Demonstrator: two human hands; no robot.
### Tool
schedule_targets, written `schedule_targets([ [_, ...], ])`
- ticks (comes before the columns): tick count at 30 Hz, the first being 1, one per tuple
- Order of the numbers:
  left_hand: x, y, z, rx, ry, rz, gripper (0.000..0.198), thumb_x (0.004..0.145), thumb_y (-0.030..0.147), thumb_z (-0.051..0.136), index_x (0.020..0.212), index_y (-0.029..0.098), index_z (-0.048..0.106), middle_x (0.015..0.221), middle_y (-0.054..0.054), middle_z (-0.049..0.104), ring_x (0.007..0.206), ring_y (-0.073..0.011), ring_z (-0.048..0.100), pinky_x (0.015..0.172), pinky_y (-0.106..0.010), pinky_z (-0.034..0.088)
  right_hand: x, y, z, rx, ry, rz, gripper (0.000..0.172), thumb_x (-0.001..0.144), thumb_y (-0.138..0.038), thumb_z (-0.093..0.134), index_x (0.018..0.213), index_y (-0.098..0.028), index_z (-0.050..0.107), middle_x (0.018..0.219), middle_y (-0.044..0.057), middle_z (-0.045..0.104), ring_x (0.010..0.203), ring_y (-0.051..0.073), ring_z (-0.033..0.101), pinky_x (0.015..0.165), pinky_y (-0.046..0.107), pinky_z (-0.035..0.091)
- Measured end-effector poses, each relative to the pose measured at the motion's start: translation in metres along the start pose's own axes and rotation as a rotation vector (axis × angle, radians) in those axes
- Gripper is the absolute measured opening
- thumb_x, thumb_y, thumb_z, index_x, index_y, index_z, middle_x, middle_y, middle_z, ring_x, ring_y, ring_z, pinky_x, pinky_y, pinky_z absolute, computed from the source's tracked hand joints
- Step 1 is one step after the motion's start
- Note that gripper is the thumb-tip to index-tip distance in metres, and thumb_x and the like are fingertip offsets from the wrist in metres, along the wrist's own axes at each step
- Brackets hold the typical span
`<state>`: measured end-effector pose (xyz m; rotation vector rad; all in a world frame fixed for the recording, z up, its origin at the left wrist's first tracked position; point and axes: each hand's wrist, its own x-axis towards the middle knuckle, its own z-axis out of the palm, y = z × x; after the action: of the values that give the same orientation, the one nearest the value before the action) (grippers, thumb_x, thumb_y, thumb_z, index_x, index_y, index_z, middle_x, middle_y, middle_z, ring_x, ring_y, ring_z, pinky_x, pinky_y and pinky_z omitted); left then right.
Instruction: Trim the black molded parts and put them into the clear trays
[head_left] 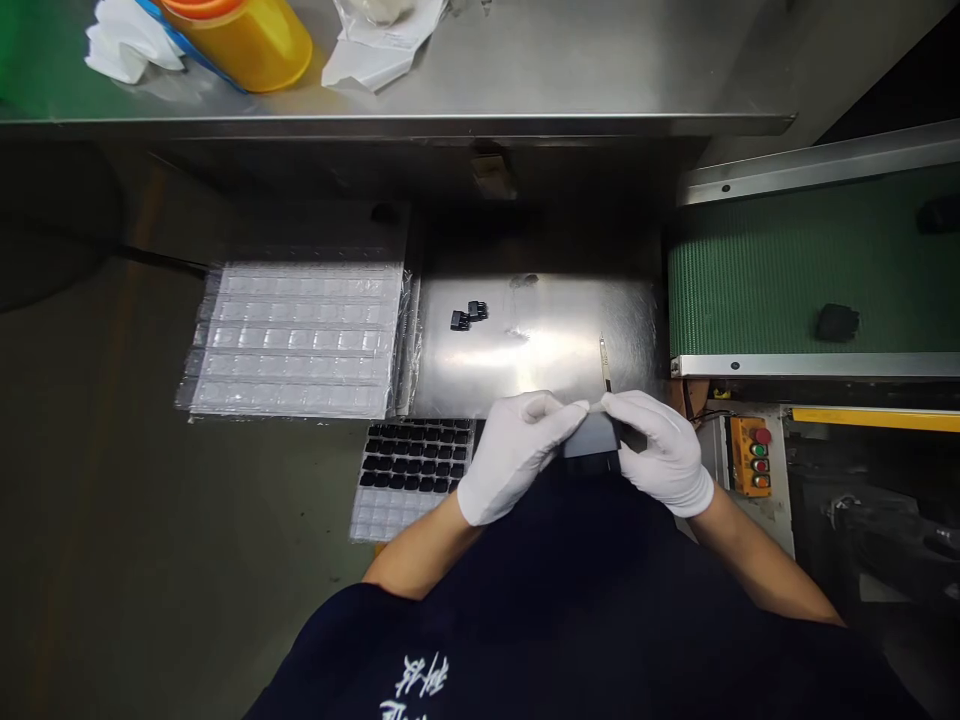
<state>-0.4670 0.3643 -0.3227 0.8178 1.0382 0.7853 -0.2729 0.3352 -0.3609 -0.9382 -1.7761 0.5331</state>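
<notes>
Both hands wear white gloves and meet close to my body, just off the front edge of the metal table (487,375). Between them is a smooth grey rectangular piece (591,438); its exact kind I cannot make out. My left hand (517,445) pinches its upper left edge with thumb and fingers. On the other side, my right hand (664,448) has its fingertips closed at the upper right edge. A slim pointed metal tool (605,362) lies on the table just beyond my right fingertips. Two small black pronged parts (469,315) rest farther left.
Stacked clear plastic trays (300,340) stand left. Below them, a tray of black parts (412,455) sits lower. At right runs a green conveyor belt (750,270) carrying a black part (837,322), with a button box (750,457) beneath. A metal shelf (562,60) overhangs the back.
</notes>
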Motion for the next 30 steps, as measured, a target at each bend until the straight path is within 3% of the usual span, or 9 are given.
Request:
schedule_targets([
  [6, 0.000, -0.003, 0.002, 0.011, -0.026, -0.029, 0.045, 0.084, 0.046, 0.081, 0.056, 0.020, 0.058, 0.050, 0.005, 0.041, 0.045, -0.0076, 0.030, 0.046, -0.025, 0.026, -0.001, 0.008, -0.004, -0.005, -0.079, -0.064, 0.065, 0.089, -0.004, 0.065, 0.145, -0.037, 0.060, 0.122, 0.006, 0.077, 0.108, 0.022, 0.075, 0.088, 0.039, 0.064],
  [10, 0.005, -0.004, -0.007, 0.138, -0.137, -0.038, 0.046, 0.095, 0.048, 0.065, 0.060, 0.020, 0.058, 0.049, 0.003, 0.049, 0.046, -0.0102, 0.041, 0.050, -0.026, 0.033, 0.001, 0.002, -0.008, 0.111, -0.044, 0.009, 0.050, 0.084, -0.020, 0.083, 0.132, -0.028, 0.070, 0.113, 0.008, 0.078, 0.101, 0.023, 0.077, 0.086, 0.037, 0.064],
  [13, 0.008, -0.001, -0.012, 0.428, -0.168, 0.004, 0.013, 0.088, 0.029, 0.065, 0.087, 0.017, 0.071, 0.071, 0.000, 0.063, 0.061, -0.0123, 0.052, 0.058, -0.026, 0.041, 0.005, -0.008, -0.010, 0.108, -0.025, 0.277, 0.028, 0.081, -0.032, 0.088, 0.104, -0.022, 0.077, 0.091, 0.004, 0.079, 0.080, 0.019, 0.075, 0.073, 0.030, 0.061],
  [16, 0.009, 0.003, -0.011, 0.655, -0.230, -0.006, 0.018, 0.081, 0.023, 0.071, 0.098, 0.016, 0.069, 0.082, 0.000, 0.064, 0.068, -0.0121, 0.051, 0.063, -0.026, 0.042, 0.013, -0.017, -0.009, 0.121, -0.111, 0.640, 0.023, 0.084, -0.040, 0.083, 0.084, -0.019, 0.074, 0.073, 0.001, 0.072, 0.064, 0.015, 0.066, 0.058, 0.026, 0.053],
  [19, 0.009, 0.005, -0.005, 0.562, -0.285, -0.106, 0.016, 0.083, 0.026, 0.073, 0.088, 0.015, 0.064, 0.084, 0.000, 0.065, 0.070, -0.0111, 0.052, 0.064, -0.025, 0.042, 0.021, -0.023, -0.006, 0.198, -0.186, 0.848, 0.038, 0.082, -0.046, 0.080, 0.065, -0.019, 0.061, 0.061, -0.001, 0.061, 0.056, 0.012, 0.055, 0.051, 0.025, 0.042],
  [22, 0.010, 0.003, -0.003, 0.387, -0.313, -0.225, 0.014, 0.083, 0.023, 0.072, 0.085, 0.015, 0.060, 0.072, 0.003, 0.061, 0.063, -0.0094, 0.051, 0.059, -0.024, 0.040, 0.027, -0.028, -0.002, 0.272, -0.177, 0.971, 0.052, 0.080, -0.053, 0.080, 0.057, -0.021, 0.047, 0.055, -0.003, 0.051, 0.052, 0.010, 0.046, 0.047, 0.024, 0.035],
  [30, 0.012, -0.010, -0.009, 0.165, -0.316, -0.281, 0.026, 0.078, 0.032, 0.081, 0.085, 0.015, 0.063, 0.061, 0.005, 0.057, 0.052, -0.0079, 0.047, 0.048, -0.020, 0.036, 0.034, -0.036, 0.001, 0.371, -0.196, 1.069, 0.047, 0.080, -0.060, 0.078, 0.070, -0.018, 0.061, 0.062, -0.001, 0.058, 0.056, 0.011, 0.050, 0.047, 0.025, 0.036],
])
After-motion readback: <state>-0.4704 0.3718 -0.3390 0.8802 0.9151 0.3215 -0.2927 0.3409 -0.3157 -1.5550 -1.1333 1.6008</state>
